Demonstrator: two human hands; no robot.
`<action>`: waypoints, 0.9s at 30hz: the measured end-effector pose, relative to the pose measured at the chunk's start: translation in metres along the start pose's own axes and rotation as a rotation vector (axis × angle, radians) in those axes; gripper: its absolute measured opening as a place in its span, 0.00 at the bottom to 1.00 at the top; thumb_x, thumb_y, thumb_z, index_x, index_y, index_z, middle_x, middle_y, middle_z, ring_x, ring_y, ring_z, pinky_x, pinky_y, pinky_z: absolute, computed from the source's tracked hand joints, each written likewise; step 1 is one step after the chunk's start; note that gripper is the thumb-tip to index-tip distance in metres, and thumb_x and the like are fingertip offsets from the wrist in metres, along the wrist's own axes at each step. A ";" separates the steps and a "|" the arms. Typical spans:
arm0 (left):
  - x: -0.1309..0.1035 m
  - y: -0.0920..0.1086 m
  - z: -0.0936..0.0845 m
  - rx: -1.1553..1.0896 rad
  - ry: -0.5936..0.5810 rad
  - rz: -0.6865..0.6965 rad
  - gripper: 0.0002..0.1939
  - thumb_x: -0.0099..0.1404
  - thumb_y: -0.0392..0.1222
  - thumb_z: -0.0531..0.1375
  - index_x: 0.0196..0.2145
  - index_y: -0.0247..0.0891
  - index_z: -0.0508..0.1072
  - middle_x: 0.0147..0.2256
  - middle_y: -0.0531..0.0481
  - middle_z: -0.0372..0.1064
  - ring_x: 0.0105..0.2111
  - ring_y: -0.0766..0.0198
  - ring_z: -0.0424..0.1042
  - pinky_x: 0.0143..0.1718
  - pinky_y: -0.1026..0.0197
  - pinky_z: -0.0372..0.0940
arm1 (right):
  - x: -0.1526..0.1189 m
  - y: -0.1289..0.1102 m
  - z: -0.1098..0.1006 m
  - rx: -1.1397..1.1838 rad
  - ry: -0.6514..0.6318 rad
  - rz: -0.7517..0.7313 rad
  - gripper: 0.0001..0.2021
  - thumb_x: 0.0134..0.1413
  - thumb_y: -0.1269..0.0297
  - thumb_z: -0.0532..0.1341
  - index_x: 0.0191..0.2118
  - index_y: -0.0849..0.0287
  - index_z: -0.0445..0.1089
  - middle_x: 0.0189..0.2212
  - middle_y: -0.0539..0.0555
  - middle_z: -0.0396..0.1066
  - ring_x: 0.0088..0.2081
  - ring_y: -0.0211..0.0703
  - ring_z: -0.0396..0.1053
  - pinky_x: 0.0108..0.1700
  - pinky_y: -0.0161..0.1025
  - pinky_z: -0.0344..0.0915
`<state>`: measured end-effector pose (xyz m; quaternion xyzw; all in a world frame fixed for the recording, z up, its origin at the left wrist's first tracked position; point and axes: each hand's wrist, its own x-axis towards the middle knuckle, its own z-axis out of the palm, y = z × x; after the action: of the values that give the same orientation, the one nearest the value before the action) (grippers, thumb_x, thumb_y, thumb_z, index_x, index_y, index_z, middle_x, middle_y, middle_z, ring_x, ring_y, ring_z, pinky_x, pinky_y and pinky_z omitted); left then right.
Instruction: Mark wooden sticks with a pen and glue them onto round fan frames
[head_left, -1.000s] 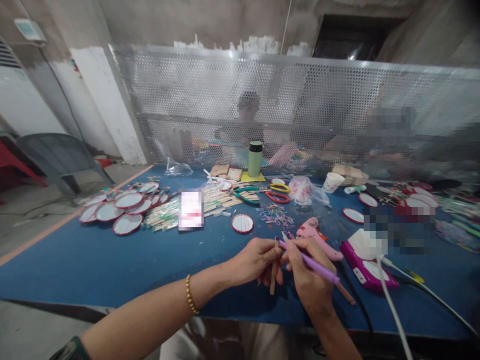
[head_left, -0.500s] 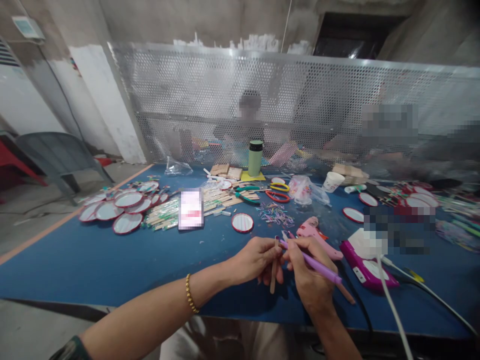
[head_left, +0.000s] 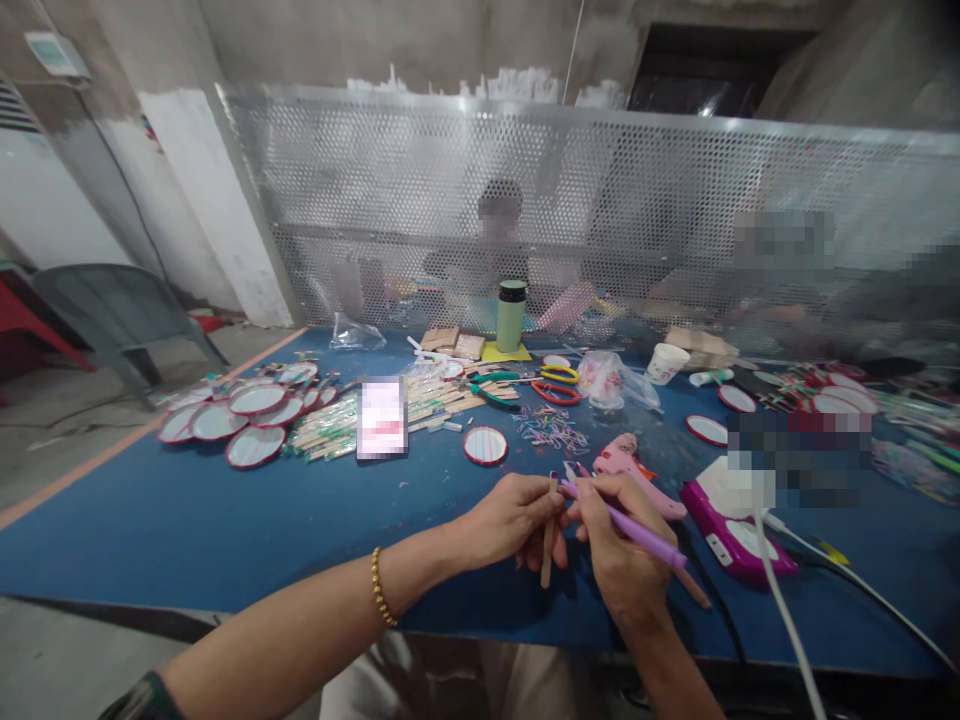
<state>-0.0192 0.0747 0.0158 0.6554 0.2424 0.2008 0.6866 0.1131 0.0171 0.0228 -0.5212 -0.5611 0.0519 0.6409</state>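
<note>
Worktop (head_left: 300, 530): blue | left hand (head_left: 514, 520): near side, grip pinching stick (head_left: 547, 562) | right hand (head_left: 622, 550): just right, grip pinching purple pen (head_left: 646, 537) | glue gun (head_left: 634, 475): just beyond right hand | stick: over worktop's near side, far end by pen's tip

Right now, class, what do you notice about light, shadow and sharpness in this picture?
Head view: light glints along the top of the metal screen, and shadow darkens the blue table below the left hand; head view: stick and purple pen look fairly clear, while pixel blocks cover the white rectangle; head view: the chair near the left edge looks stretched.
</note>
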 end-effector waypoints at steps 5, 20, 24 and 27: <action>-0.001 0.002 0.001 0.006 0.003 0.001 0.35 0.57 0.77 0.52 0.33 0.37 0.63 0.23 0.52 0.70 0.15 0.71 0.63 0.15 0.68 0.55 | -0.001 0.001 -0.001 -0.019 -0.022 -0.008 0.11 0.56 0.63 0.61 0.23 0.57 0.68 0.16 0.46 0.69 0.18 0.37 0.67 0.24 0.35 0.66; 0.000 0.000 0.000 -0.005 -0.003 0.004 0.34 0.58 0.75 0.53 0.33 0.37 0.64 0.23 0.52 0.70 0.15 0.71 0.63 0.15 0.68 0.56 | -0.001 0.001 0.000 0.022 -0.009 -0.003 0.11 0.57 0.64 0.61 0.24 0.57 0.68 0.16 0.46 0.69 0.17 0.36 0.66 0.22 0.33 0.64; 0.000 0.001 0.000 -0.014 0.002 0.003 0.35 0.56 0.77 0.54 0.32 0.37 0.64 0.23 0.52 0.70 0.14 0.72 0.63 0.14 0.68 0.56 | -0.001 0.000 0.000 0.011 -0.013 -0.007 0.11 0.57 0.64 0.62 0.24 0.57 0.68 0.16 0.46 0.69 0.18 0.36 0.66 0.24 0.34 0.65; 0.000 0.000 0.000 -0.014 0.004 0.008 0.35 0.56 0.76 0.53 0.32 0.37 0.64 0.23 0.52 0.70 0.15 0.71 0.63 0.14 0.68 0.56 | -0.001 0.003 0.000 -0.015 -0.021 -0.008 0.11 0.57 0.64 0.61 0.24 0.57 0.68 0.16 0.46 0.69 0.19 0.37 0.67 0.25 0.34 0.66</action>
<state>-0.0188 0.0749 0.0160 0.6511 0.2397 0.2064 0.6899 0.1143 0.0174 0.0196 -0.5231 -0.5701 0.0507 0.6314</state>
